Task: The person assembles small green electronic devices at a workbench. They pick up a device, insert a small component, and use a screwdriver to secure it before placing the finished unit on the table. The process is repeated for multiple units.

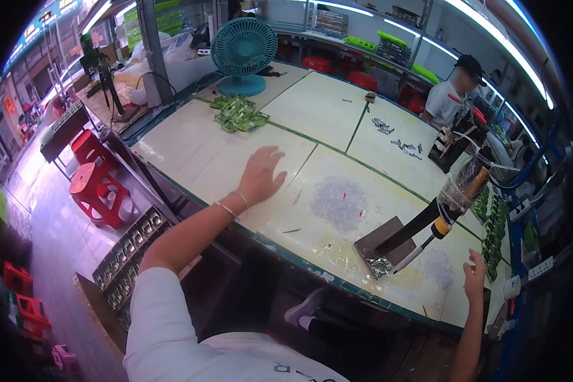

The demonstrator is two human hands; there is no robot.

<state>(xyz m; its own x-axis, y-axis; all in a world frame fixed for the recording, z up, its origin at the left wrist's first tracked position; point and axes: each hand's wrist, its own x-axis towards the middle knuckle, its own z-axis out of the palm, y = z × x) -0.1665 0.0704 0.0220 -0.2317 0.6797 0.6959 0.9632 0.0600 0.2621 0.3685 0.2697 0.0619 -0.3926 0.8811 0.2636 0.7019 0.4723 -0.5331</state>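
Hovering empty, my left hand (260,177) has its fingers apart; the roundish heap of small clear plastic pieces (333,207) lies right of them, slightly nearer me, without a clear long axis. My right hand (474,277), fingers loosely parted, is farther from it.

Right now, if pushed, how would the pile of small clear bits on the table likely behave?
The pile of bits would likely spread rather than move as one, since the pieces look loose. Each is probably light, looking tiny. They may slide easily, as the table looks flat.
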